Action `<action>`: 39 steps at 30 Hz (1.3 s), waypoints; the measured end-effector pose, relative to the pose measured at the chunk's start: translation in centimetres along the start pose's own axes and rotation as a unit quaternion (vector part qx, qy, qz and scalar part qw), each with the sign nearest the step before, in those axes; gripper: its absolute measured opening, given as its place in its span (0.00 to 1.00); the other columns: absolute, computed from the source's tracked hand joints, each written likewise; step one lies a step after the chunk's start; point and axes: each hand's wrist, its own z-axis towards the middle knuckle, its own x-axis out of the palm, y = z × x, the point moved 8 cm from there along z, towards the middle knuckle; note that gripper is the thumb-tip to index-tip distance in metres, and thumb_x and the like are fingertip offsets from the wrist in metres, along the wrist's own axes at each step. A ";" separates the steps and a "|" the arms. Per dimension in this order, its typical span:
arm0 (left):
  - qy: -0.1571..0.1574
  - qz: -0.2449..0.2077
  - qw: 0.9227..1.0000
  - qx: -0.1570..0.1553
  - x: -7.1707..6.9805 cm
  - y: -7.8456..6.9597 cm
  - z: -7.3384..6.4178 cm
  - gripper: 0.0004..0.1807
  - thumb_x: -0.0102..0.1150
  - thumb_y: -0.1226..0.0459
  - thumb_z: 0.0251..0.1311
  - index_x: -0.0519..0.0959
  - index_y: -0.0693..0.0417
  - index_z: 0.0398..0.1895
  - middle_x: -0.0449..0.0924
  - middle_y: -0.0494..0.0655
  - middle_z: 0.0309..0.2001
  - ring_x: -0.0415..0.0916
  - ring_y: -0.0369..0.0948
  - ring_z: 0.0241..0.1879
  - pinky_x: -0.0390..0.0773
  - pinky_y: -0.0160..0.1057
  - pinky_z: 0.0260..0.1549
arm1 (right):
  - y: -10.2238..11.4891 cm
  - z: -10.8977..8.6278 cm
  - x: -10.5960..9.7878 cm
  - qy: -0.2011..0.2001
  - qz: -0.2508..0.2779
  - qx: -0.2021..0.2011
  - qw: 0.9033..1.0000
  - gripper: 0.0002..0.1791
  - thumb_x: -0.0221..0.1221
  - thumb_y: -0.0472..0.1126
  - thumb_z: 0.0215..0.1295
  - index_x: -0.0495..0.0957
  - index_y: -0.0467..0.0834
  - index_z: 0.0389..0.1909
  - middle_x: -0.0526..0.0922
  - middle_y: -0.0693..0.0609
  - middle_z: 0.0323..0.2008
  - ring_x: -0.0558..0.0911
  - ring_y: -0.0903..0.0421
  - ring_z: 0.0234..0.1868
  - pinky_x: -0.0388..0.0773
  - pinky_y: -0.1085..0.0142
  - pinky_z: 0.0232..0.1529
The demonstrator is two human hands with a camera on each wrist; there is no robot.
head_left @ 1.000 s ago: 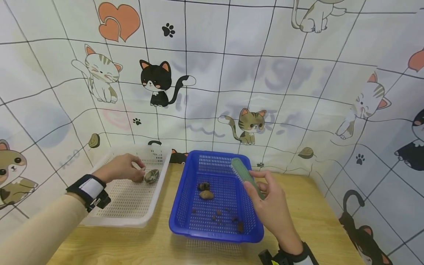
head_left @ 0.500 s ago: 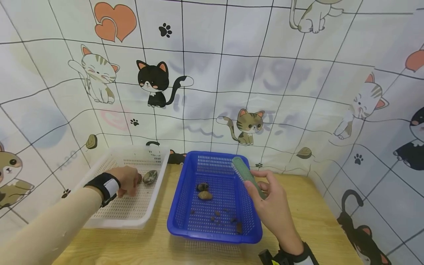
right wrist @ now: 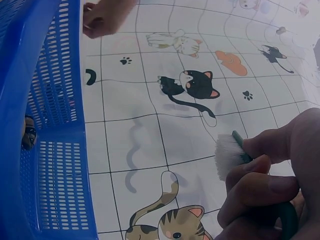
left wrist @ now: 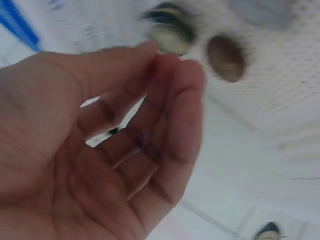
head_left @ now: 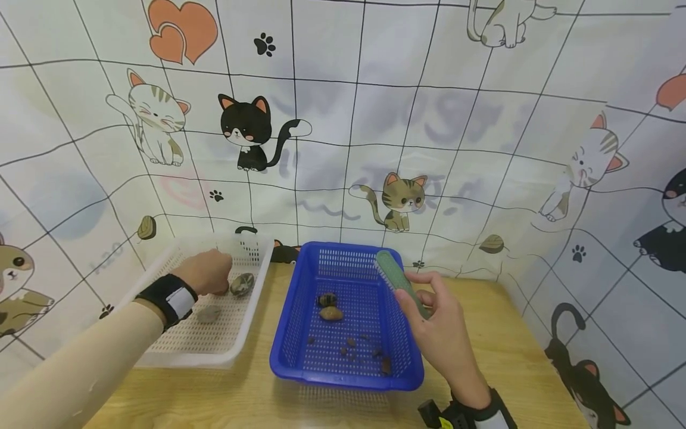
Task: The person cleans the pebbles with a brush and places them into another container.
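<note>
My left hand (head_left: pixel 206 271) is inside the white basket (head_left: pixel 161 360), by a patterned stone (head_left: pixel 242 285). In the left wrist view its thumb and fingertips meet, with nothing seen between them. Just past the fingertips are the patterned stone (left wrist: pixel 172 30), a brown stone (left wrist: pixel 226 57) and a pale grey stone (left wrist: pixel 262 11). The pale stone (head_left: pixel 209 313) lies nearer the front of the basket in the head view. My right hand (head_left: pixel 442 325) holds a green brush (head_left: pixel 395 273) over the right side of the blue basket (head_left: pixel 284 357), its white bristles (right wrist: pixel 230 156) facing left.
In the blue basket lie a dark striped stone (head_left: pixel 327 300), a tan stone (head_left: pixel 331 313), a brown piece (head_left: pixel 386 365) and several small bits. Both baskets stand on a wooden table (head_left: pixel 257 393), against a cat-print sheet (head_left: pixel 332 119) behind and at the sides.
My left hand dipped toward the front of the white basket, then moved back up near the patterned stone. A pale stone now lies where it was. The right hand and brush stay put.
</note>
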 end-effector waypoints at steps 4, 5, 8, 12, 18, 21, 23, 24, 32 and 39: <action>-0.071 0.010 0.996 0.045 -2.7 -4.0 -0.1 0.10 0.62 0.73 0.75 0.85 0.57 0.33 0.81 0.46 0.28 0.75 0.43 0.27 0.76 0.40 0.22 | -0.1 0.0 0.0 0.000 0.009 0.007 1.000 0.20 0.66 0.40 0.88 0.78 0.38 0.71 0.98 0.39 0.45 0.93 0.64 0.36 0.92 0.65 0.32; -0.085 0.009 0.995 0.058 -3.3 -5.4 -0.2 0.10 0.62 0.73 0.76 0.87 0.57 0.35 0.83 0.46 0.29 0.76 0.43 0.28 0.79 0.41 0.23 | -0.1 0.0 0.1 0.000 0.011 0.009 1.000 0.20 0.66 0.40 0.88 0.78 0.38 0.72 0.98 0.38 0.46 0.94 0.64 0.37 0.94 0.64 0.34; -0.103 0.003 0.989 0.106 -4.3 -9.5 -0.2 0.07 0.64 0.73 0.77 0.90 0.59 0.41 0.88 0.48 0.33 0.80 0.41 0.30 0.85 0.41 0.27 | -0.1 0.0 0.1 0.001 0.014 0.015 1.000 0.20 0.66 0.41 0.89 0.78 0.39 0.72 0.98 0.37 0.47 0.95 0.63 0.39 0.97 0.61 0.37; -0.093 -0.009 0.979 0.179 -4.2 -14.9 0.2 0.07 0.65 0.73 0.78 0.92 0.61 0.49 0.95 0.52 0.42 0.91 0.42 0.37 0.95 0.41 0.38 | -0.1 0.0 -0.2 -0.002 0.011 0.015 1.000 0.20 0.66 0.41 0.89 0.78 0.39 0.73 0.98 0.35 0.48 0.95 0.63 0.40 0.97 0.61 0.38; -0.020 -0.022 0.972 0.232 -2.0 -21.3 1.2 0.05 0.74 0.67 0.77 0.92 0.59 0.50 0.97 0.52 0.44 0.95 0.44 0.40 0.98 0.40 0.42 | -0.1 0.0 -0.7 -0.009 0.016 0.009 1.000 0.20 0.66 0.41 0.89 0.78 0.39 0.72 0.98 0.38 0.47 0.96 0.63 0.41 0.97 0.60 0.38; 0.027 -0.015 0.975 0.221 -0.4 -23.3 2.1 0.09 0.80 0.62 0.75 0.93 0.58 0.48 0.97 0.50 0.44 0.94 0.44 0.40 0.97 0.41 0.43 | 0.0 0.0 -0.8 -0.012 0.019 0.001 1.000 0.19 0.66 0.40 0.89 0.79 0.39 0.72 0.98 0.39 0.47 0.96 0.64 0.42 0.95 0.62 0.36; 0.045 0.007 0.977 0.208 0.7 -24.1 2.8 0.13 0.83 0.57 0.73 0.94 0.56 0.50 0.98 0.49 0.48 0.95 0.45 0.45 0.98 0.43 0.48 | 0.1 0.0 -0.9 -0.016 0.014 -0.006 1.000 0.19 0.66 0.40 0.88 0.79 0.39 0.72 0.98 0.39 0.47 0.95 0.64 0.42 0.92 0.64 0.34; 0.052 0.021 0.978 0.200 1.1 -24.4 3.1 0.16 0.84 0.55 0.72 0.95 0.55 0.53 0.98 0.49 0.51 0.96 0.46 0.49 0.98 0.44 0.52 | 0.2 0.1 -1.0 -0.017 0.011 -0.008 1.000 0.19 0.66 0.40 0.88 0.79 0.39 0.72 0.98 0.38 0.47 0.94 0.65 0.42 0.91 0.65 0.33; 0.074 0.081 0.983 0.149 4.1 -24.9 4.6 0.13 0.76 0.62 0.78 0.89 0.47 0.30 0.84 0.38 0.29 0.78 0.38 0.28 0.90 0.46 0.36 | 0.2 0.3 -1.3 -0.026 0.004 -0.004 1.000 0.20 0.67 0.40 0.88 0.79 0.39 0.72 0.98 0.34 0.48 0.97 0.55 0.44 0.86 0.67 0.29; 0.059 0.077 0.984 0.148 5.1 -25.4 5.0 0.04 0.81 0.65 0.74 0.94 0.53 0.46 0.96 0.46 0.41 0.90 0.42 0.39 0.99 0.52 0.51 | 0.4 0.3 -1.5 -0.030 0.005 -0.004 1.000 0.20 0.67 0.40 0.88 0.79 0.39 0.72 0.98 0.36 0.50 0.98 0.48 0.47 0.88 0.68 0.33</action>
